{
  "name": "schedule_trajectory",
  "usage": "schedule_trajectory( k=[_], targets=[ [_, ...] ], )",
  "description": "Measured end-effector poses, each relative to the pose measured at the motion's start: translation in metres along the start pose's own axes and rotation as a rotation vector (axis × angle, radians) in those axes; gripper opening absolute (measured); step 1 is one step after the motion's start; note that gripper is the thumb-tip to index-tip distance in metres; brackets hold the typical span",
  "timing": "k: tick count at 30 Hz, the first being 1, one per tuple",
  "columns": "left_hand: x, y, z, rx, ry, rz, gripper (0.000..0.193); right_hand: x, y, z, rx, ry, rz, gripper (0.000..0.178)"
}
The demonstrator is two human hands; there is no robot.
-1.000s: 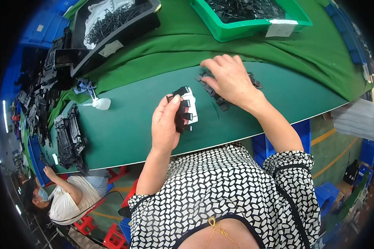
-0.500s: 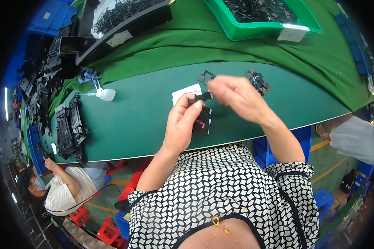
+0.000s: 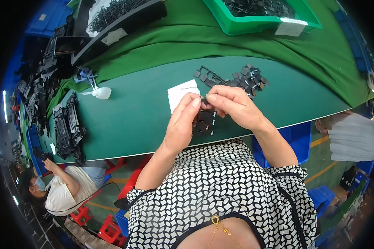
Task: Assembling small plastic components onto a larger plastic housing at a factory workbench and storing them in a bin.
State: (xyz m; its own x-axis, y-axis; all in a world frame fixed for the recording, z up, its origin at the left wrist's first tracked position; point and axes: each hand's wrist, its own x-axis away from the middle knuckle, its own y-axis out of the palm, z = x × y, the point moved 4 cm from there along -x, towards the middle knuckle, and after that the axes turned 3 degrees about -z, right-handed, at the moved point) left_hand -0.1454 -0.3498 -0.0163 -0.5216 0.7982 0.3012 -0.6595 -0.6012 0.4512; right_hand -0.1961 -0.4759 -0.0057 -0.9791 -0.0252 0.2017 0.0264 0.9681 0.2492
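My left hand (image 3: 180, 126) pinches a small black plastic part (image 3: 204, 101) over the near middle of the table. From the right, the closed thumb and fingertips of my right hand (image 3: 240, 108) meet that same part and cover much of it. Just below the fingers show several black pieces with white tips (image 3: 205, 122); whether they hang from my left hand or lie on the table I cannot tell. A white paper (image 3: 178, 94) lies behind my left hand. Beyond my right hand are a heap of small dark square pieces (image 3: 250, 78) and a thin black plastic frame (image 3: 212, 76).
A white squeeze bottle (image 3: 101, 92) and long black plastic mouldings (image 3: 66, 128) lie to the left. Behind, on green cloth (image 3: 174, 43), stand a black bin (image 3: 120, 31) and a green bin (image 3: 237, 25) full of black parts. A co-worker (image 3: 66, 186) sits at the far left.
My right hand has come down and left from beside the heap to the part in my left hand. The black frame and more of the heap are now uncovered.
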Motion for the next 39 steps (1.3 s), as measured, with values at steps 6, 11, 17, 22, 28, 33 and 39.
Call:
schedule_trajectory(
  k=[6,11,17,22,28,33,39],
  targets=[
    [0.000,0.002,-0.003,-0.082,0.069,0.025,0.025,0.004,-0.001,0.004,0.020,0.003,0.059,0.035],
    [0.001,0.000,-0.001,-0.048,0.052,-0.051,0.023,0.005,0.002,0.002,0.061,-0.014,0.021,0.032],
    [0.002,0.009,-0.003,-0.064,0.010,-0.020,0.028,0.007,0.005,0.008,-0.097,0.065,-0.003,0.029],
    [0.004,0.016,-0.008,0.243,0.057,0.097,0.027,0.007,0.018,0.007,-0.326,-0.128,0.087,0.028],
    [0.006,0.021,0.005,0.423,0.053,0.116,0.024,0.008,0.025,0.011,-0.629,-0.180,0.179,0.030],
    [-0.011,-0.026,0.033,0.682,0.301,0.118,0.025,0.010,0.007,0.007,-0.906,-0.205,0.246,0.034],
    [-0.007,-0.004,0.025,0.139,0.077,0.236,0.028,0.003,0.015,0.013,-0.881,-0.001,0.066,0.019]
  ],
)
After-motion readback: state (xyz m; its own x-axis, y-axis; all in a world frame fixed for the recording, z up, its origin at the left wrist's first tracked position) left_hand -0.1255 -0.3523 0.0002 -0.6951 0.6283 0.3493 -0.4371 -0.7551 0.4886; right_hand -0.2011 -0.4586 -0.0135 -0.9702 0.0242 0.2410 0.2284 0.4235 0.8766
